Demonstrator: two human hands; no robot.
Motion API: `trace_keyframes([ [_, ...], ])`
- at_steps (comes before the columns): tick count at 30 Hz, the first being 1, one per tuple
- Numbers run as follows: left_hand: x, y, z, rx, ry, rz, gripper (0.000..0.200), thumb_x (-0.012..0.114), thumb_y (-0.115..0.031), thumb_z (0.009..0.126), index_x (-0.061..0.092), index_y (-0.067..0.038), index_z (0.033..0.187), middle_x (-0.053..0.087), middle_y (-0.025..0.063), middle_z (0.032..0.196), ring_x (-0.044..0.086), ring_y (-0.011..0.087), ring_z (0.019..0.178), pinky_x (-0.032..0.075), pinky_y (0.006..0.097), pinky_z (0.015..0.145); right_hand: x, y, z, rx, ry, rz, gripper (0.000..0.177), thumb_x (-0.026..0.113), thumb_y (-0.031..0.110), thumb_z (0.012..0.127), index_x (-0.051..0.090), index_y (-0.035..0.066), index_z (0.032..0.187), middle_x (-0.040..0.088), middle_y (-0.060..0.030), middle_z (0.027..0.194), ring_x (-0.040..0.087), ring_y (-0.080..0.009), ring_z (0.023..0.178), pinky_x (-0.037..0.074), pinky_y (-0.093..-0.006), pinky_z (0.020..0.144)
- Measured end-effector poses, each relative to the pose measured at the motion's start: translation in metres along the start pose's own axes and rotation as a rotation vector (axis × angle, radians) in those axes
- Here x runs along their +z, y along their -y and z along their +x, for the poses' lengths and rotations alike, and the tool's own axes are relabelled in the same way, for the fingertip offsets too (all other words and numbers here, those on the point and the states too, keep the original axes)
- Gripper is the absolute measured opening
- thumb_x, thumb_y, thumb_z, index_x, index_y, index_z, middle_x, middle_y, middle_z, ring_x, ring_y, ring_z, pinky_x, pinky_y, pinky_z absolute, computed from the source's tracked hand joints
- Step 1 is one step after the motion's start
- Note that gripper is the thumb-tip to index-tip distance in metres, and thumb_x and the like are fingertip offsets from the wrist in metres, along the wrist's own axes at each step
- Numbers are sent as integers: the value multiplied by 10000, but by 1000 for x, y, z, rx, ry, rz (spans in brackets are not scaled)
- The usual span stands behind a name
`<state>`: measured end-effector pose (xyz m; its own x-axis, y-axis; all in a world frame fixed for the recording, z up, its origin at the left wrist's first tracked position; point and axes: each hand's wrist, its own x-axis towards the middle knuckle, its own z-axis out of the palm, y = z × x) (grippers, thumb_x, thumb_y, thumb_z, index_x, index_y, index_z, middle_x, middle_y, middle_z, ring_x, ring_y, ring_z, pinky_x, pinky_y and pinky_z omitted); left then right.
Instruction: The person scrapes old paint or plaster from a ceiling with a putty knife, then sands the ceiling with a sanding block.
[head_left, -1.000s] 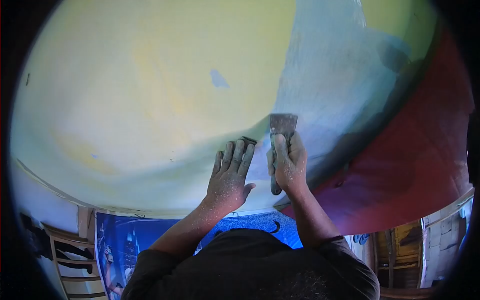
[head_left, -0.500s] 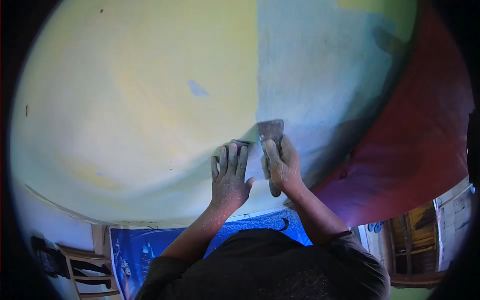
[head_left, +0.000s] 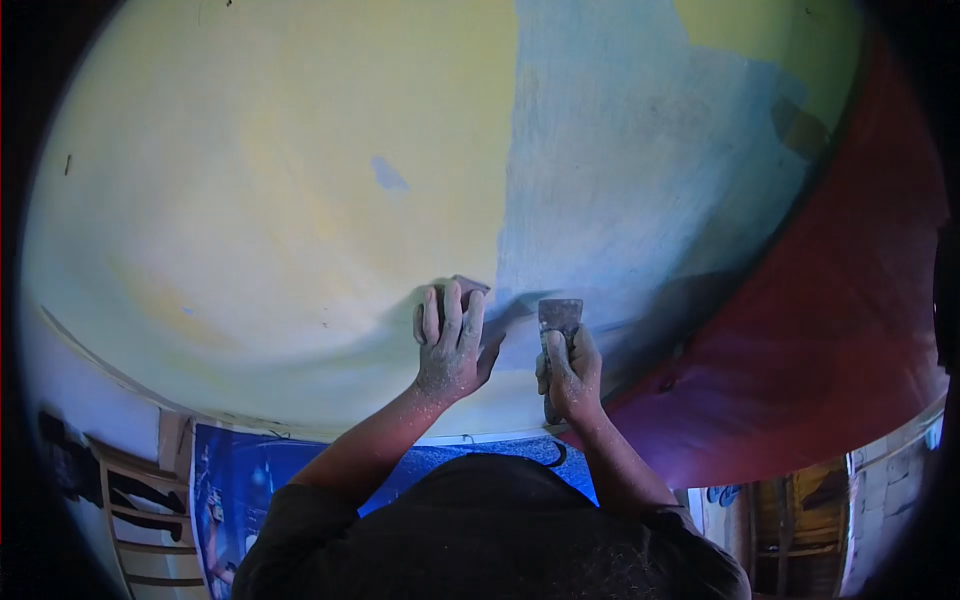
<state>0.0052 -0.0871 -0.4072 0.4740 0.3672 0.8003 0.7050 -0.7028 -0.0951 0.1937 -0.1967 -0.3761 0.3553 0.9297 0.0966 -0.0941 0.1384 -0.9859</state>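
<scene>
One scraper (head_left: 561,314) in right fingers (head_left: 557,352), lower than before (left fingers (head_left: 453,308) spread over a dark pad (head_left: 471,285)).

No readable texts, labels, brands, numbers or signs.

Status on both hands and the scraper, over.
Left hand: spread, fingers over small dark pad at wall. Right hand: gripping scraper, blade up, wall contact unclear. No obstruction seen between hands.
</scene>
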Motion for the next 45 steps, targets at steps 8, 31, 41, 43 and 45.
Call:
trace_keyframes([
  [8,-28,-19,109,18,-85,58,672,669,-341,1028,517,-14,1595,360,289,1716,296,522,1571,228,624,1248,-25,-14,2,40,45,76,228,560,289,1171,525,64,1151,607,-38,760,539,-90,557,441,-267,490],
  [31,90,-18,-48,-19,51,12,547,682,-26,881,746,-201,1395,615,29,1573,535,275,1443,450,453,1153,-61,-54,19,188,259,-18,202,572,214,1157,472,40,1133,617,-77,809,552,-97,568,459,-263,497],
  [41,41,6,-43,-179,-91,-98,692,696,127,831,602,-16,1502,734,149,1363,709,334,1159,576,425,989,-27,-82,35,65,294,96,159,560,175,1155,537,18,1148,677,-104,853,612,-117,620,522,-284,571],
  [43,28,10,-51,-227,-63,-72,768,703,137,813,537,9,1552,759,154,1287,724,342,1069,587,431,965,-17,-89,35,32,279,97,157,566,168,1151,548,13,1165,693,-113,881,639,-128,652,545,-293,611],
  [45,28,15,-63,-280,-72,-63,780,710,132,803,539,7,1554,762,150,1279,727,341,1031,595,425,943,-15,-102,41,17,255,84,137,569,143,1141,551,12,1176,704,-118,906,660,-139,691,560,-303,647],
])
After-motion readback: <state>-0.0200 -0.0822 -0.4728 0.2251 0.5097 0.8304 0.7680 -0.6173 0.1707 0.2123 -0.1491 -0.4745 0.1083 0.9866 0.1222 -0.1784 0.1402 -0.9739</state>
